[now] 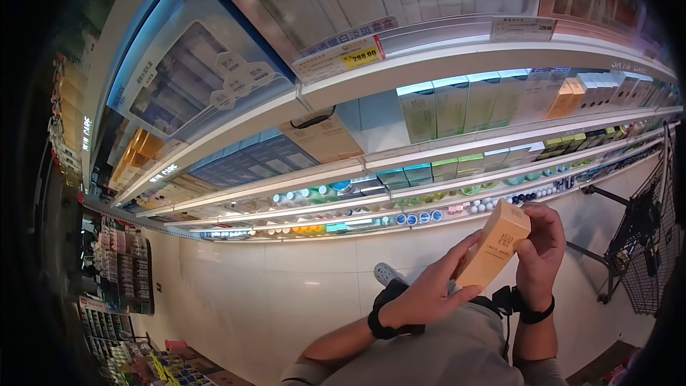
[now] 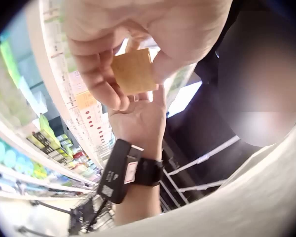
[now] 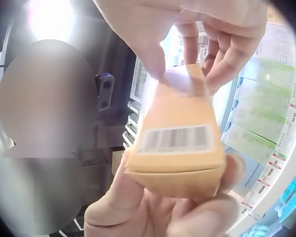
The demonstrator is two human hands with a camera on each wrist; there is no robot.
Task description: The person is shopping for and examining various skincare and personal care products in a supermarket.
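Observation:
A tall orange carton (image 1: pixel 494 244) is held up between both hands in front of store shelves. My left hand (image 1: pixel 429 293) grips its lower end, fingers and thumb wrapped round it. My right hand (image 1: pixel 539 243) pinches the upper end. In the left wrist view the carton's square end (image 2: pixel 133 71) shows between the left fingers, with the right hand (image 2: pixel 140 118) behind it. In the right wrist view, the carton (image 3: pixel 175 148) shows a barcode label on one face. The right fingertips (image 3: pixel 187 54) pinch its far end and the left hand (image 3: pixel 158 212) cups the near end.
Lit shelves (image 1: pixel 400 157) with rows of boxed and bottled skincare run across the view, with price tags (image 1: pixel 339 58) on the rails. A black wire shopping cart (image 1: pixel 647 236) stands at the right. Below is pale tiled floor (image 1: pixel 271 286), with a display rack (image 1: pixel 121 264) at the left.

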